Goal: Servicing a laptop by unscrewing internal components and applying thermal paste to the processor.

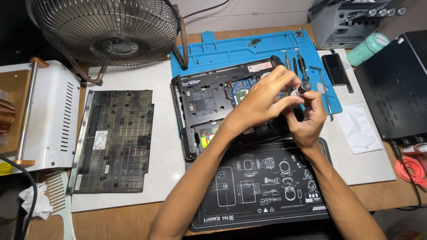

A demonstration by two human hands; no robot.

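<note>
Above the black mat (262, 186), you are gripping a screwdriver (299, 90) with your left hand (262, 95) and right hand (309, 120), both closed, over the already opened laptop (209, 102), its cover (113, 140) lying off at nine o'clock.

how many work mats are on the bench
2: a blue mat at the back under the opened laptop, and a black mat at the front beneath the forearms.

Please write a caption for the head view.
Both hands hold a screwdriver above an opened laptop.
</note>
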